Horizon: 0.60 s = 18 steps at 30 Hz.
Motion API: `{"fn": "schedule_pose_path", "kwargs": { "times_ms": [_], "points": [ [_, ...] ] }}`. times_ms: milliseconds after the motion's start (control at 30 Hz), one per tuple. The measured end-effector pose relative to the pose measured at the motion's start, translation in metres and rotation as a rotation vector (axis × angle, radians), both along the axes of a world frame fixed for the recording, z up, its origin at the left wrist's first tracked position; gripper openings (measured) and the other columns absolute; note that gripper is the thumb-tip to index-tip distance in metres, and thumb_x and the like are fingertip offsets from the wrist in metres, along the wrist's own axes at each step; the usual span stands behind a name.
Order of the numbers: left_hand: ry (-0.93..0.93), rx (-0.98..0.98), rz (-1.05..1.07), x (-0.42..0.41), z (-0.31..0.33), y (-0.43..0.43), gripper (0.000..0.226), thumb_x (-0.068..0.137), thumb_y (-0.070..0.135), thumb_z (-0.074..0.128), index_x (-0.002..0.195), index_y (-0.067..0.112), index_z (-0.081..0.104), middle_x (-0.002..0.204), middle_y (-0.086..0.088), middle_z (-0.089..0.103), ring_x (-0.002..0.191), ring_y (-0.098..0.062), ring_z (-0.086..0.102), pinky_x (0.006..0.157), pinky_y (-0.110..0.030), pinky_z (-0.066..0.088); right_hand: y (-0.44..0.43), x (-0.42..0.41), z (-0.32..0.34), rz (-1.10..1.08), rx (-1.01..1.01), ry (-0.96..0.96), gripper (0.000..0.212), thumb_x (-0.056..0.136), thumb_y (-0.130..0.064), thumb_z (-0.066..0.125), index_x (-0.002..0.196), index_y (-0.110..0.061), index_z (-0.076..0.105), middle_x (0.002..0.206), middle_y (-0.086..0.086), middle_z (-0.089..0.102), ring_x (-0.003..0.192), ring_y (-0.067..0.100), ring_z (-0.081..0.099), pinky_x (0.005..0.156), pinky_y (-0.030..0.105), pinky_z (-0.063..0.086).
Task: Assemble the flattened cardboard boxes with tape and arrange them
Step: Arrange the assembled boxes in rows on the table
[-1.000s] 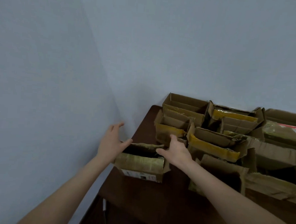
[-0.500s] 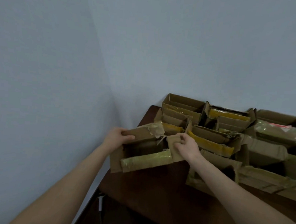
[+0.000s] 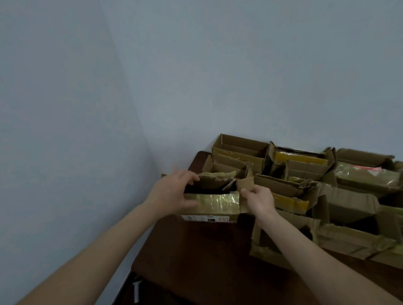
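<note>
A small open cardboard box [image 3: 213, 206] with shiny tape on its front flap and a white label below sits at the left end of the dark table [image 3: 200, 265]. My left hand [image 3: 172, 193] grips the box's left end, fingers curled over the rim and thumb on the front. My right hand [image 3: 259, 200] pinches the box's right flap. Several other assembled open boxes [image 3: 295, 177] stand in rows behind and to the right, against the wall.
Pale walls meet in a corner just left of the table. A larger open box [image 3: 283, 230] stands right beside my right forearm. Bare dark tabletop lies in front of the held box. A dark gap with a white object [image 3: 137, 292] lies below the table's left edge.
The box was tilted up with its opening toward me half a second ago; now it stands upright with its taped front flap facing me. Both hands stayed at its two ends.
</note>
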State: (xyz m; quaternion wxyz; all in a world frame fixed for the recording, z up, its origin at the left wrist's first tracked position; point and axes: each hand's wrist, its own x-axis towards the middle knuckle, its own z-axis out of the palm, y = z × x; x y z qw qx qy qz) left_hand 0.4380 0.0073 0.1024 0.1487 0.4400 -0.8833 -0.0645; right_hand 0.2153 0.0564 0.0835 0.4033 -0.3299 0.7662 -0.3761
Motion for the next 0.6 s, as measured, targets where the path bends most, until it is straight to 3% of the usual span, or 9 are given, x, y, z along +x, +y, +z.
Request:
{"fn": "schedule_pose_path", "kwargs": {
  "times_ms": [67,100,167,233,333,367,467,533,600],
  "points": [
    [-0.237,0.034,-0.016,0.006,-0.011,0.005,0.076,0.074,0.053,0.070,0.138,0.024,0.042,0.133,0.006,0.050,0.123,-0.015,0.048,0.102,-0.031,0.038,0.001,-0.001,0.000,-0.026,-0.025,-0.033,0.040,0.096,-0.020,0.055,0.135,-0.009,0.052,0.117,0.009,0.062,0.101,0.022,0.060,0.092,0.041,0.051],
    [-0.258,0.006,-0.016,0.008,-0.016,0.009,0.068,0.077,0.049,0.070,0.135,0.024,0.047,0.132,0.005,0.053,0.121,-0.017,0.052,0.102,-0.033,0.038,0.001,-0.001,-0.001,-0.037,-0.033,-0.045,0.037,0.097,-0.018,0.054,0.133,-0.009,0.054,0.114,0.007,0.062,0.099,0.021,0.059,0.091,0.040,0.050],
    [-0.184,-0.153,-0.075,0.012,-0.022,0.015,0.032,0.076,0.031,0.075,0.105,0.023,0.064,0.105,0.004,0.064,0.094,-0.017,0.065,0.084,-0.032,0.048,0.001,-0.002,-0.003,-0.079,-0.031,-0.088,0.030,0.097,-0.017,0.054,0.125,-0.009,0.059,0.106,0.006,0.062,0.098,0.023,0.058,0.093,0.042,0.050],
    [-0.085,-0.306,-0.126,0.016,-0.030,0.021,0.017,0.070,0.020,0.078,0.080,0.022,0.065,0.082,0.004,0.062,0.070,-0.014,0.062,0.067,-0.027,0.049,0.002,-0.003,-0.004,-0.143,0.001,-0.199,0.027,0.096,-0.016,0.055,0.121,-0.008,0.059,0.105,0.008,0.061,0.100,0.026,0.057,0.095,0.046,0.049],
    [-0.070,-0.377,-0.101,0.023,-0.041,0.024,0.013,0.074,0.024,0.077,0.083,0.023,0.069,0.085,0.003,0.064,0.077,-0.016,0.061,0.079,-0.034,0.049,0.004,-0.003,-0.005,-0.191,0.033,-0.319,0.029,0.096,-0.014,0.055,0.124,-0.007,0.056,0.108,0.010,0.058,0.105,0.029,0.056,0.091,0.043,0.050],
    [-0.082,-0.355,-0.081,0.027,-0.043,0.024,0.012,0.080,0.036,0.070,0.087,0.026,0.070,0.093,0.005,0.065,0.087,-0.016,0.061,0.089,-0.039,0.046,0.004,-0.002,-0.006,-0.191,0.032,-0.315,0.031,0.096,-0.014,0.055,0.126,-0.008,0.056,0.109,0.010,0.058,0.107,0.030,0.056,0.091,0.043,0.050],
    [0.074,-0.031,0.174,0.023,-0.034,0.025,0.059,0.091,0.065,0.030,0.087,0.028,0.076,0.123,0.002,0.059,0.117,-0.018,0.049,0.105,-0.042,0.031,0.005,0.003,-0.011,-0.161,0.011,-0.228,0.034,0.096,-0.017,0.055,0.129,-0.009,0.055,0.112,0.010,0.060,0.108,0.029,0.057,0.097,0.047,0.049],
    [0.300,0.155,0.401,0.017,-0.027,0.016,0.046,0.092,0.054,0.042,0.094,0.024,0.076,0.140,-0.008,0.046,0.130,-0.024,0.037,0.107,-0.041,0.030,0.005,0.005,-0.012,-0.149,-0.009,-0.197,0.034,0.096,-0.017,0.055,0.130,-0.010,0.055,0.114,0.011,0.061,0.107,0.029,0.057,0.097,0.048,0.049],
    [0.422,0.368,0.524,0.014,-0.019,0.009,0.029,0.088,0.036,0.062,0.115,0.027,0.067,0.150,-0.012,0.028,0.139,-0.030,0.026,0.109,-0.047,0.034,0.007,0.005,-0.014,-0.132,-0.018,-0.184,0.033,0.097,-0.017,0.054,0.129,-0.009,0.055,0.109,0.009,0.061,0.105,0.027,0.057,0.096,0.048,0.049]
  ]
}}
